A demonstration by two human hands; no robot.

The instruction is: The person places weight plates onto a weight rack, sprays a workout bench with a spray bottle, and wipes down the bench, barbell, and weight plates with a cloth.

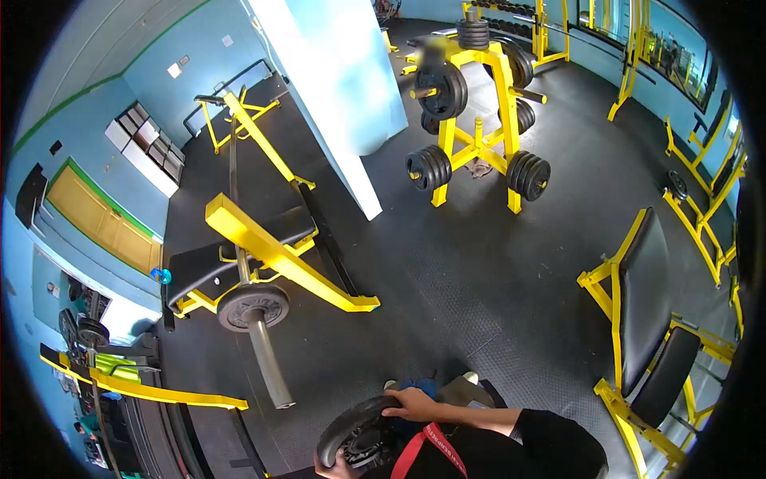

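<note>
A black weight plate (351,427) is held tilted in front of my body, low in the view. My right hand (411,405) grips its upper right rim, fingers curled over the edge. My left hand (339,468) holds the lower left rim and is partly cut off by the bottom of the view. Ahead and to the left, a barbell (270,359) rests on the yellow bench-press rack (279,255). Another plate (254,308) is loaded on its near end, with the bare sleeve sticking out toward me.
A yellow plate tree (511,120) holding several black plates stands ahead on the black rubber floor (431,271). A white-blue pillar (343,88) rises left of it. At right is a black-padded bench (646,295); at lower left, another yellow rack (159,393).
</note>
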